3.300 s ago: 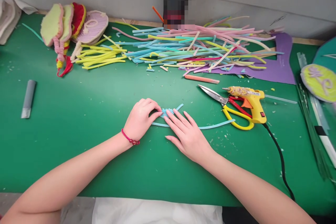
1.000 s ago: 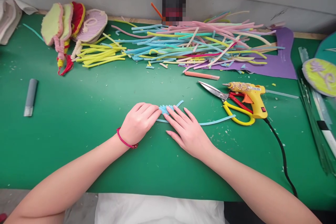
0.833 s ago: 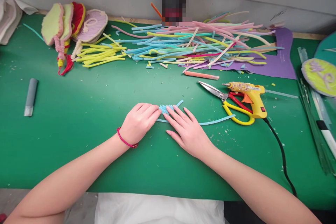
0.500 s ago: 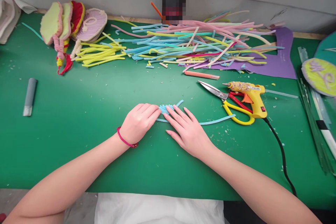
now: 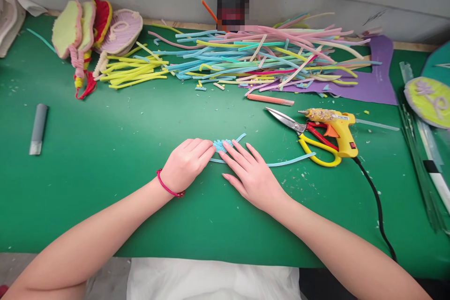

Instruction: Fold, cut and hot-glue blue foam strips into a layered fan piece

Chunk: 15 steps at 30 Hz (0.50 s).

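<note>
A light blue pipe cleaner, bent into a tight zigzag (image 5: 221, 145), lies on the green table between my hands. My left hand (image 5: 189, 164), with a red bracelet at its wrist, is closed and pinches the zigzag's left end. Fingers stretched out, my right hand (image 5: 250, 174) lies flat with its fingertips pressed on the right side of the zigzag. One blue end (image 5: 241, 137) sticks out beyond the fingertips. A long blue strand (image 5: 292, 161) passes under the right hand and reaches the scissors' handle. Part of the zigzag is hidden by my fingers.
Scissors (image 5: 288, 121) and a yellow glue gun (image 5: 346, 136) with a black cord lie to the right. Loose coloured pipe cleaners (image 5: 246, 56) are heaped at the back, partly over a purple sheet (image 5: 381, 84). Fuzzy fan shapes (image 5: 66, 30) stand back left, near a grey tube (image 5: 39, 129).
</note>
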Each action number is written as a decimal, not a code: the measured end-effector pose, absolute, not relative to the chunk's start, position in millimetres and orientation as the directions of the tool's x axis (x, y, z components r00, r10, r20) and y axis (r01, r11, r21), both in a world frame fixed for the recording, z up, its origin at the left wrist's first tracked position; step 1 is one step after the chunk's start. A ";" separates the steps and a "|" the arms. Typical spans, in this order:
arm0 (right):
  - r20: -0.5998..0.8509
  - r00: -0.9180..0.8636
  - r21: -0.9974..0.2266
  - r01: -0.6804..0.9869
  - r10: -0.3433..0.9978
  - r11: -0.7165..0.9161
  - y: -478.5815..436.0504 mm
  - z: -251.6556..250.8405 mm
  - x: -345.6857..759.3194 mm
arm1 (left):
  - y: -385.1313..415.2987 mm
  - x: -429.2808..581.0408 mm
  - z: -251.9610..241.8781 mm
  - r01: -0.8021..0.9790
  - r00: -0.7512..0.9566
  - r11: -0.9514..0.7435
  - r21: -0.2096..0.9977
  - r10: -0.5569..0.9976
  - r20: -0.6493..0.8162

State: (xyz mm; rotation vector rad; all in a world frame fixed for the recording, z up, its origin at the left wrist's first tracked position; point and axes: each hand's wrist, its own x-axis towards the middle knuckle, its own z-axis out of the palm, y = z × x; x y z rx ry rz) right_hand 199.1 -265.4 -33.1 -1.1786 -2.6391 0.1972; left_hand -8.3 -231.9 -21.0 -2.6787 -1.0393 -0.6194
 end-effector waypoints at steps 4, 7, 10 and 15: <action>0.163 -0.642 -0.226 0.715 0.749 0.662 -265.6 -33.5 199.2 | -232.5 -7.9 -21.6 0.678 0.663 -0.735 -0.022 0.599 0.449; 0.162 -0.643 -0.230 0.713 0.749 0.662 -265.7 -33.5 199.3 | -232.6 -8.1 -21.9 0.686 0.661 -0.727 -0.028 0.606 0.443; 0.160 -0.643 -0.225 0.715 0.749 0.662 -265.7 -33.0 199.2 | -232.2 -8.4 -21.7 0.681 0.663 -0.732 -0.028 0.601 0.446; 0.163 -0.644 -0.215 0.716 0.747 0.664 -265.7 -32.8 199.2 | -232.0 -8.0 -21.6 0.680 0.663 -0.733 -0.020 0.604 0.442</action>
